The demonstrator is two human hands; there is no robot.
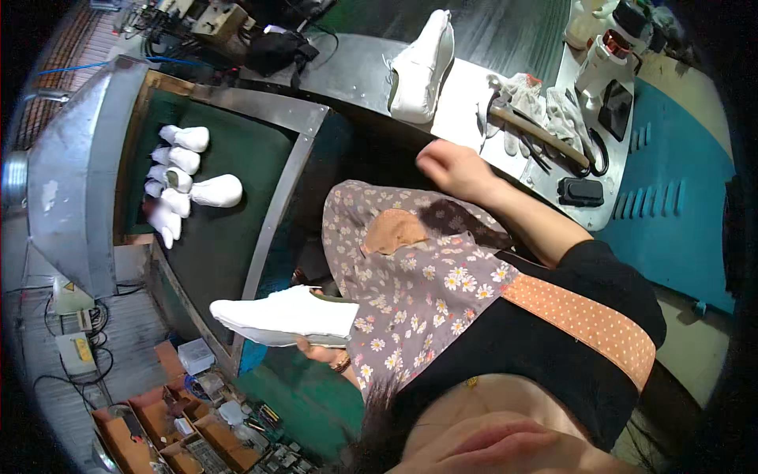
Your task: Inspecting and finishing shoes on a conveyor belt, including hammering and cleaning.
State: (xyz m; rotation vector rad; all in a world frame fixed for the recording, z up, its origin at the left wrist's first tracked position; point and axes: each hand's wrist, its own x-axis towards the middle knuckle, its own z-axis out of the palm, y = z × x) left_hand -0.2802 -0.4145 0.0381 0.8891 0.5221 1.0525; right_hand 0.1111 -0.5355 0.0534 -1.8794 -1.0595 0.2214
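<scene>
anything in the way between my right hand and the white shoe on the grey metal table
Nothing visible blocks it: between the right hand and the white low-cut shoe, only the near edge of the grey metal table shows. The wooden-handled tool and pale cloth gloves lie off to the shoe's right.

Smooth white low-cut shoe (276,317), left: collar lining (335,298) dark olive. Grey-mauve cloth apron (403,288): white daisy print, yellow-orange centres. Wide orange fabric strap (580,316): white polka dots. Short-sleeved shirt (482,336): black. Louvred metal cabinet (671,178), right: teal. Flat belt (257,162), far left: dark green.
</scene>
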